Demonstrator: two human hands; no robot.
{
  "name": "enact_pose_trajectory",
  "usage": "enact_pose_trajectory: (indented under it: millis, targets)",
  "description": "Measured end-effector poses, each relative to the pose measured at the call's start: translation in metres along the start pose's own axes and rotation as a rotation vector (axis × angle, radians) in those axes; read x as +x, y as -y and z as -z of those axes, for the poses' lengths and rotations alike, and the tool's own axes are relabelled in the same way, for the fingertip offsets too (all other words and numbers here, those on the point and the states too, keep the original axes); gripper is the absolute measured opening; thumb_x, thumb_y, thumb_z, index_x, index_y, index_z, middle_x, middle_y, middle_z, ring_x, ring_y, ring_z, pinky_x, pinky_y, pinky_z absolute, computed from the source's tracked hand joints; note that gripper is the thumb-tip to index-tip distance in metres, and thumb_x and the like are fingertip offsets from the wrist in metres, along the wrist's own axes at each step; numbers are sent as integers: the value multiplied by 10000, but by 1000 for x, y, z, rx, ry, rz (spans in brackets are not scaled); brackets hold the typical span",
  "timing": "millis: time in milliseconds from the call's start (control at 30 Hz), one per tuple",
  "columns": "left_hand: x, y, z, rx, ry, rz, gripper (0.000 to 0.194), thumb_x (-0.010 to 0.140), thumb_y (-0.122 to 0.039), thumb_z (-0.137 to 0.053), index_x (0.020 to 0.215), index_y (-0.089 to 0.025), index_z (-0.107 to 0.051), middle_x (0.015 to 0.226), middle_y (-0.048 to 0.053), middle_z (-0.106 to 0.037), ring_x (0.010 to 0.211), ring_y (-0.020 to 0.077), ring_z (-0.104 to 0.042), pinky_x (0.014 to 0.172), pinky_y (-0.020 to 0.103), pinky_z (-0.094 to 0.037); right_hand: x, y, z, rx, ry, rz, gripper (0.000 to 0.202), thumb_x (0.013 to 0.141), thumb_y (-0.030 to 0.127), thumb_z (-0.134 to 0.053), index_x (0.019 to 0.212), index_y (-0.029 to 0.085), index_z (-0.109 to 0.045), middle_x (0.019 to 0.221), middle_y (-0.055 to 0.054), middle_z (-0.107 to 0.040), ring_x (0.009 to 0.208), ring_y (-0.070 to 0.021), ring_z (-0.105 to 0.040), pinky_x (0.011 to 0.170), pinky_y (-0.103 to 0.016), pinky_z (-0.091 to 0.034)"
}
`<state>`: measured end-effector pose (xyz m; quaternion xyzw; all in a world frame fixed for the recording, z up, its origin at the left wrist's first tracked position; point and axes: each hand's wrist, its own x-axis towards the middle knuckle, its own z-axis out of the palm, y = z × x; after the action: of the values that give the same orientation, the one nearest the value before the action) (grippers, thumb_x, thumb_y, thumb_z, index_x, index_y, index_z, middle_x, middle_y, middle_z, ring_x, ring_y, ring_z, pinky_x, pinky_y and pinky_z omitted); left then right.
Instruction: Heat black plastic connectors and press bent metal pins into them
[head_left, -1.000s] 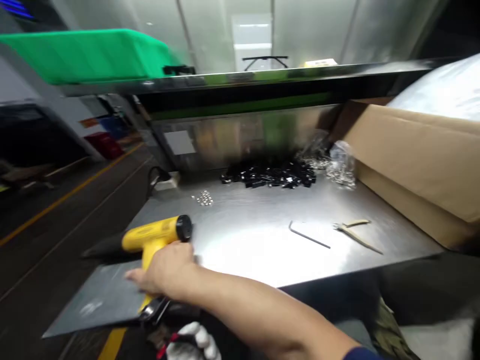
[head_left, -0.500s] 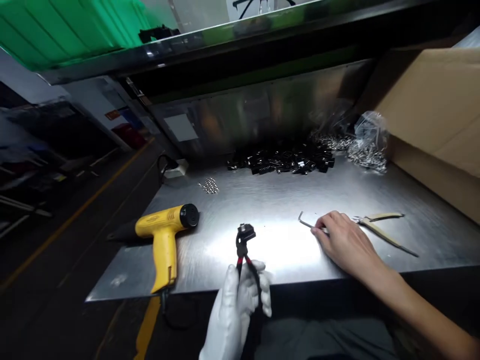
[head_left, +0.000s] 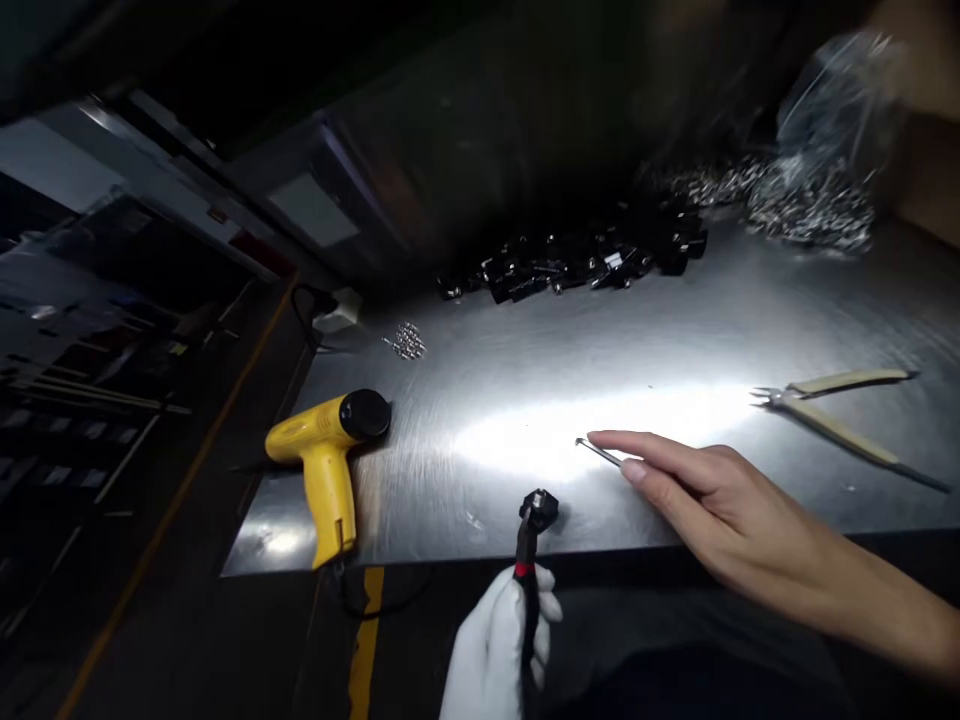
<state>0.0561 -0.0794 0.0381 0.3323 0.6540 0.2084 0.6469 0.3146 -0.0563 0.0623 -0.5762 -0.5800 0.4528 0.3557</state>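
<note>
My left hand (head_left: pixel 504 635), in a white glove, is closed round the dark handles of a pair of pliers (head_left: pixel 526 575) with red bands. At the jaws sits a small black part (head_left: pixel 541 508) with a silver screw on top, close over the table's front edge. My right hand (head_left: pixel 720 510) is bare and pinches a thin hex key (head_left: pixel 598 452) between thumb and fingers. The key's bent end points left, toward the middle of the bench. Its rear end is hidden in the hand.
On the metal table (head_left: pixel 465 400) a yellow heat gun (head_left: pixel 324 450) lies at left, beside small silver screws (head_left: pixel 407 341). Black parts (head_left: pixel 577 265) are heaped at the back, with metal pieces (head_left: pixel 814 205) and a plastic bag (head_left: pixel 840 100) further right. Yellow-handled cutters (head_left: pixel 825 400) lie open at right.
My right hand has lifted the hex key off the table and brought it left. My left hand has closed round the pliers, which turned with the black part. The view has tilted down.
</note>
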Motion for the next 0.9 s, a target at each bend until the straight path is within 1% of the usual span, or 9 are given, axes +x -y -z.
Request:
enact_pose_trajectory:
  millis: [100, 200, 267, 300, 333, 400, 667, 833, 900]
  targets:
    - [-2, 8, -7, 108, -129, -98, 610, 890, -715, -531, 1013, -148, -721, 846, 83, -718, 680, 162, -622, 617, 259, -483, 6, -4, -12, 117, 98, -49, 351, 1045, 485, -496, 1391, 508, -552, 1433, 134, -587, 1370, -166, -500, 1180, -346, -394]
    - [-3, 16, -10, 168, -222, -170, 549, 933, -659, -507, 1060, -176, -736, 998, 103, -752, 919, 233, -688, 825, 314, -546, 11, -12, -23, 144, 133, -70, 371, 1040, 502, -498, 1410, 510, -535, 1371, 107, -639, 1299, -196, -572, 1134, -386, -462]
    - [-6, 23, -10, 189, -304, -176, 494, 937, -615, -537, 1145, -210, -729, 1182, 96, -731, 1120, 262, -658, 969, 337, -527, 13, -15, -29, 112, 150, -66, 401, 1048, 509, -466, 1443, 469, -520, 1066, 50, -756, 968, -190, -719, 903, -358, -612]
    - [-7, 26, -9, 201, -344, -167, 472, 938, -591, -554, 1192, -229, -719, 1281, 84, -698, 1215, 265, -619, 1030, 338, -501, 14, -17, -32, 94, 162, -59, 412, 1053, 507, -448, 1458, 457, -507, 858, 51, -745, 747, -167, -710, 733, -319, -634]
    - [-8, 29, -8, 208, -373, -152, 461, 945, -571, -557, 1237, -246, -704, 1360, 68, -660, 1293, 262, -574, 1081, 336, -472, 14, -18, -34, 81, 172, -56, 412, 1061, 494, -433, 1466, 455, -497, 683, 69, -679, 569, -141, -639, 592, -281, -603]
    - [-9, 34, -5, 208, -367, -139, 465, 969, -547, -528, 1301, -257, -673, 1429, 52, -618, 1371, 251, -516, 1133, 332, -435, 15, -19, -37, 73, 187, -46, 397, 1075, 454, -414, 1464, 477, -487, 518, 104, -535, 409, -104, -489, 462, -234, -512]
    - [-2, 27, 7, 246, -257, -69, 441, 973, -525, -542, 1311, -265, -656, 1372, 46, -668, 1372, 249, -533, 1070, 325, -515, 17, -22, -33, 22, 205, 7, 395, 1083, 417, -402, 1461, 514, -464, 527, 113, -468, 421, -86, -438, 434, -210, -432]
    - [0, 20, 6, 227, -221, -64, 448, 981, -537, -515, 1272, -242, -687, 1304, 63, -707, 1373, 266, -531, 1098, 347, -500, 19, -21, -31, 22, 242, -17, 390, 1092, 412, -389, 1464, 496, -468, 622, 121, -608, 525, -77, -567, 624, -218, -538]
    - [-4, 22, 6, 223, -235, -77, 463, 987, -536, -505, 1321, -256, -659, 1368, 58, -668, 1396, 261, -504, 1148, 359, -452, 18, -21, -31, 39, 281, -33, 394, 1096, 425, -368, 1474, 491, -456, 587, 121, -584, 501, -73, -564, 612, -209, -539]
